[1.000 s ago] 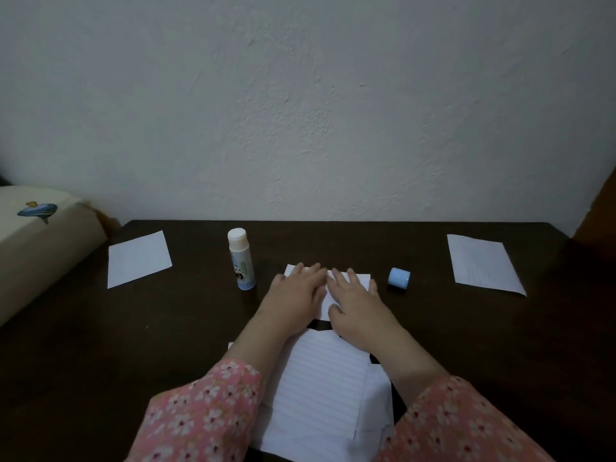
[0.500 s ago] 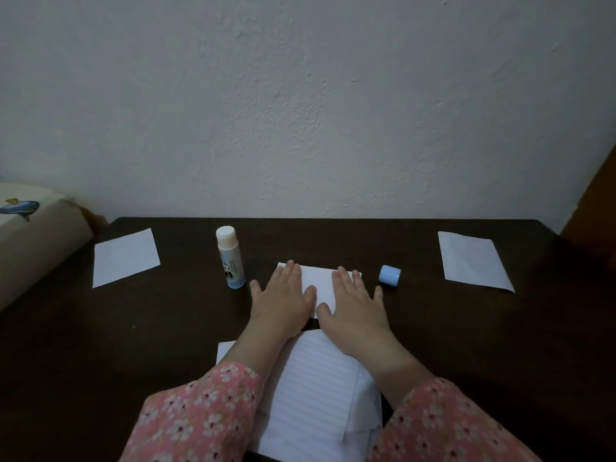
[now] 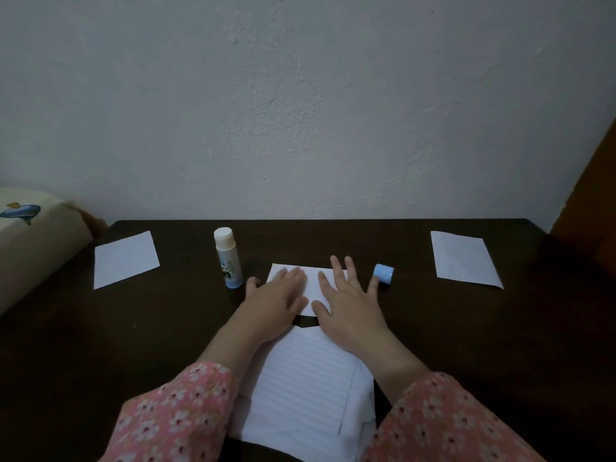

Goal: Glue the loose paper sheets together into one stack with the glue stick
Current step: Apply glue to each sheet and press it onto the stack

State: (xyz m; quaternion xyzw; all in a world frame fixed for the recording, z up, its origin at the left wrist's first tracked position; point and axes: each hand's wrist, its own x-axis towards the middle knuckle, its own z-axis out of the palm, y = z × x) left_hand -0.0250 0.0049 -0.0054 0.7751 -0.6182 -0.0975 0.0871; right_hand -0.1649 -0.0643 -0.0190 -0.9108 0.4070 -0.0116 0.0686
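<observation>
A small white paper stack lies mid-table under both palms. My left hand presses flat on its left part, fingers spread. My right hand presses flat on its right part, the little finger touching the blue cap. The uncapped glue stick stands upright just left of my left hand. One loose sheet lies at the far left and another loose sheet at the far right. Lined sheets lie between my forearms near the front edge.
The dark wooden table meets a white wall at the back. A cream cushion with a blue print sits off the table's left edge. A brown wooden surface rises at the right.
Both hands have spread apart and flattened on the small stack; the right hand slid right until its little finger reached the blue cap. The view shifted slightly.
</observation>
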